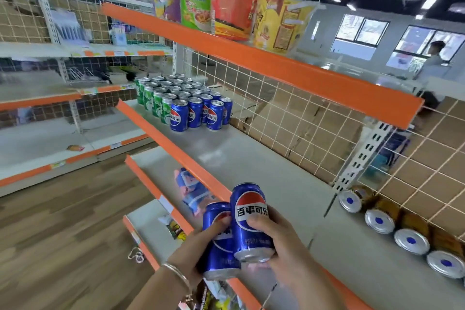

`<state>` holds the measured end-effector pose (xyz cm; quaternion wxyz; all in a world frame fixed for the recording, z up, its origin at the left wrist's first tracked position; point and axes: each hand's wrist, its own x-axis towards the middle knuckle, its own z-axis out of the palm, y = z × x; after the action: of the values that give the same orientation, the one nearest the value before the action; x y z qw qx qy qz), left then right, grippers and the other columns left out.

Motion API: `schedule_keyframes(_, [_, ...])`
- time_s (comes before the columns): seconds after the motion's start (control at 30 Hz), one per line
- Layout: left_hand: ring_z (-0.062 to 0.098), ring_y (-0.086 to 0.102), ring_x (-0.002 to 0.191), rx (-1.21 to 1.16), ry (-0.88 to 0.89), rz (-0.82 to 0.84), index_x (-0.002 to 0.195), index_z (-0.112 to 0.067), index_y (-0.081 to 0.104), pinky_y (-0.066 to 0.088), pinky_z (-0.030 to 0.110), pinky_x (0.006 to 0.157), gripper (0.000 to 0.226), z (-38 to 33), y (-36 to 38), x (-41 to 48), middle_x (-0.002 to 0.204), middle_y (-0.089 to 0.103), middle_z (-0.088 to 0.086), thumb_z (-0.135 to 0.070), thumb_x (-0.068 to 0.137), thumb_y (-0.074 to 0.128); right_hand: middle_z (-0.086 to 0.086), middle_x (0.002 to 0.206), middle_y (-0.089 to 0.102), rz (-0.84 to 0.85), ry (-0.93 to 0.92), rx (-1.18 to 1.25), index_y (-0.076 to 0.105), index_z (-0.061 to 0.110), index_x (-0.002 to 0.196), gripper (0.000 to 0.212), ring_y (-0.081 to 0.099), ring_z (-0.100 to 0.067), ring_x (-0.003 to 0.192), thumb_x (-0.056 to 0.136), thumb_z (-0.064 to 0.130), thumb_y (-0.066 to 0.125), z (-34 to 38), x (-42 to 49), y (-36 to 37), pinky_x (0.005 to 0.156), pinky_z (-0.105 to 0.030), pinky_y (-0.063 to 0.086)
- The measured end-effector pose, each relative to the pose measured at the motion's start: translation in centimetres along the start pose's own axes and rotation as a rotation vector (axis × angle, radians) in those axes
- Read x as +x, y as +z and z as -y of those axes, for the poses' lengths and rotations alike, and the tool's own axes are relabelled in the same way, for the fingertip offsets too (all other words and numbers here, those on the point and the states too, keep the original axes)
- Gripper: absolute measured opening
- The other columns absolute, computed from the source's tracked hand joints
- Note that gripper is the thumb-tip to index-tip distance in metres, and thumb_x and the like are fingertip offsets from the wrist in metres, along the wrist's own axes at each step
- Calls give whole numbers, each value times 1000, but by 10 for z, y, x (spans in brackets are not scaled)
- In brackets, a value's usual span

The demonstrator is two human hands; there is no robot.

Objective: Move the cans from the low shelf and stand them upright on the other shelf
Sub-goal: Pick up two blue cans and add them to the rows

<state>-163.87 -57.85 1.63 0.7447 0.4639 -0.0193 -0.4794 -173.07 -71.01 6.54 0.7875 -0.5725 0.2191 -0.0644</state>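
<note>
I hold one blue can in each hand, the two cans touching side by side over the orange front edge of the middle shelf (251, 166). My left hand (198, 246), a thin bangle (176, 273) on its wrist, wraps the left can (219, 239), fingers curled round its front. My right hand (281, 241) grips the right can (249, 221), thumb pressed across the label; this can sits a little higher than the other. Both tilt with their tops away from me. Further along the same shelf, blue cans (198, 112) stand upright in rows, with green cans (156, 99) just beside them on the left. To my right a row of jars (380, 220) lies on its side against the wire back. Packets (188, 191) lie on the lower shelf below the cans.
</note>
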Motion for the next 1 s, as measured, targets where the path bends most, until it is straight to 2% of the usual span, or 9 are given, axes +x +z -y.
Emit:
schedule_keyframes(0.13, [32, 71, 73, 20, 37, -38, 113, -1, 63, 56, 34, 57, 57, -26, -21, 17, 99, 70, 24, -22, 64, 82, -25, 101, 70, 24, -22, -34, 62, 1, 113, 58, 70, -36, 82, 58, 13, 74, 6, 42, 12, 59, -38, 56])
schedule_keyframes(0.27, [38, 68, 91, 32, 82, -81, 110, -6, 66, 56, 46, 78, 74, -63, -41, 51, 105, 69, 23, -35, 46, 86, -24, 94, 70, 28, -19, -50, 60, -3, 112, 58, 68, -34, 79, 58, 11, 74, 9, 96, 19, 60, -37, 55])
schedule_keyframes(0.37, [40, 65, 99, 91, 94, -95, 111, -6, 65, 55, 47, 82, 72, -96, -52, 82, 108, 68, 23, -39, 50, 84, -26, 98, 68, 42, -5, -28, 58, -2, 116, 69, 67, -38, 83, 52, 15, 77, 12, 140, 26, 64, -40, 53])
schedule_keyframes(0.43, [38, 66, 95, 125, 111, -83, 110, -7, 65, 55, 46, 80, 64, -118, -59, 101, 108, 68, 23, -37, 56, 82, -27, 100, 67, 67, 23, -14, 57, -1, 118, 66, 67, -39, 83, 56, 12, 75, 17, 167, 30, 64, -41, 53])
schedule_keyframes(0.57, [30, 70, 75, 144, 122, -102, 97, -5, 68, 58, 41, 73, 42, -153, -69, 135, 91, 73, 18, -33, 68, 79, -24, 94, 69, 82, 64, 15, 61, -1, 111, 58, 69, -35, 76, 56, 12, 75, 31, 213, 40, 60, -38, 55])
schedule_keyframes(0.67, [25, 69, 62, 141, 101, -150, 87, -6, 68, 57, 34, 67, 30, -171, -76, 158, 75, 73, 13, -35, 79, 70, -20, 87, 70, 50, 115, 73, 63, -2, 110, 41, 68, -32, 71, 72, 14, 65, 35, 243, 41, 60, -34, 54])
schedule_keyframes(0.77, [30, 69, 72, 150, 106, -164, 91, -4, 67, 56, 38, 75, 35, -188, -83, 182, 82, 73, 15, -36, 78, 70, -23, 96, 68, 9, 149, 78, 59, -1, 118, 50, 66, -35, 79, 70, 13, 66, 39, 274, 38, 64, -38, 54])
schedule_keyframes(0.9, [31, 70, 75, 186, 124, -128, 98, -1, 67, 57, 37, 66, 50, -211, -96, 211, 90, 73, 19, -34, 61, 78, -25, 95, 66, -75, 86, -18, 57, -2, 115, 74, 65, -39, 81, 46, 15, 78, 44, 316, 44, 62, -44, 53])
schedule_keyframes(1.0, [27, 69, 74, 216, 150, -72, 95, -5, 68, 57, 34, 64, 40, -228, -108, 230, 87, 74, 15, -26, 63, 80, -23, 104, 67, -201, -9, -51, 57, 3, 116, 64, 67, -41, 90, 56, 4, 80, 42, 349, 48, 68, -51, 56])
